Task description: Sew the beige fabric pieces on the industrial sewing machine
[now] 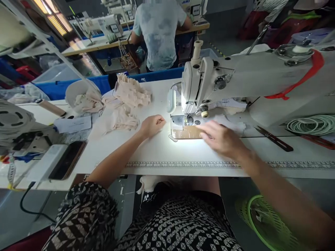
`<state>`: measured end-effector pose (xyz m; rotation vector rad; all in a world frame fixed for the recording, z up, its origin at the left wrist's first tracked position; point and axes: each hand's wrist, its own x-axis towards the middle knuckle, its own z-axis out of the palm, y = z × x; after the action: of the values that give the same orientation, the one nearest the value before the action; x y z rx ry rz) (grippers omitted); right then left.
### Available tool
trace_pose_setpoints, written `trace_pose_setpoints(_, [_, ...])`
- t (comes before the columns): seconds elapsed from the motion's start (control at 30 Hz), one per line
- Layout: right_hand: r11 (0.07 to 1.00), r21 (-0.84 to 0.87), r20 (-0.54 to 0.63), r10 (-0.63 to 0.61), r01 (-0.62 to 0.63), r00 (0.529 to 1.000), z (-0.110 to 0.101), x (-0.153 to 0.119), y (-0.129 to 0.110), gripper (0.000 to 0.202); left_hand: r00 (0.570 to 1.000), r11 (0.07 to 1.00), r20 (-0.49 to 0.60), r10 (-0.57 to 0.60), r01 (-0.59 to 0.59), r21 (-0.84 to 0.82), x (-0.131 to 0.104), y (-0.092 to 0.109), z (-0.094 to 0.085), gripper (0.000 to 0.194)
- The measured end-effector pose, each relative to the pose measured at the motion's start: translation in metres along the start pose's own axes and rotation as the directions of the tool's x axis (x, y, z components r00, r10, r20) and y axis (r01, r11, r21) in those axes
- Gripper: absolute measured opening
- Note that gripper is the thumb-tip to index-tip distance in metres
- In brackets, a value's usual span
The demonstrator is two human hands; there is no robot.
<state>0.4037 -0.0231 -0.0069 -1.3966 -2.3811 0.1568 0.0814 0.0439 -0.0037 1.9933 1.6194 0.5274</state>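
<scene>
- White sewing table (151, 153) lies beneath the fingers of both hands.
- Left hand (153, 126): fingers curled inward; I cannot tell whether they pinch anything. Beige fabric pieces (121, 116) lie to their left.
- Right hand (222, 137): blurred fingers stretched toward the brown plate (184, 132); grip unclear.
- Sewing machine (235, 78) stands just beyond these fingers.

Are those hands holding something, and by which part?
Nothing shows in the curled left grip, though its inside is partly hidden. The right grip, at the brown plate, is blurred, so I can't tell if it holds anything.
</scene>
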Motion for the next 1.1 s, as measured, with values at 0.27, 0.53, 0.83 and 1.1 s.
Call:
trace_pose_setpoints(0.27, [0.953, -0.273, 0.135, -0.095, 0.129, 0.986, 0.016, 0.032, -0.064, 0.047, 0.999, 0.999, 0.038, 0.022, -0.020, -0.050, -0.001, -0.001, -0.001, 0.016])
trace_pose_setpoints(0.53, [0.955, -0.268, 0.067, -0.117, 0.130, 0.991, 0.023, 0.023, -0.059, 0.050, 0.999, 0.999, 0.053, 0.012, -0.010, -0.030, -0.002, 0.000, 0.000, 0.010])
trace_pose_setpoints(0.83, [0.959, -0.263, 0.045, -0.095, 0.104, 0.994, 0.025, 0.022, -0.059, 0.050, 0.999, 0.999, 0.033, -0.018, 0.017, 0.037, -0.006, 0.004, 0.001, 0.009])
trace_pose_setpoints(1.1, [0.952, -0.282, 0.050, -0.111, 0.121, 0.993, 0.022, 0.023, -0.062, 0.050, 0.998, 0.996, 0.068, -0.015, 0.009, 0.090, -0.007, 0.003, 0.000, 0.015])
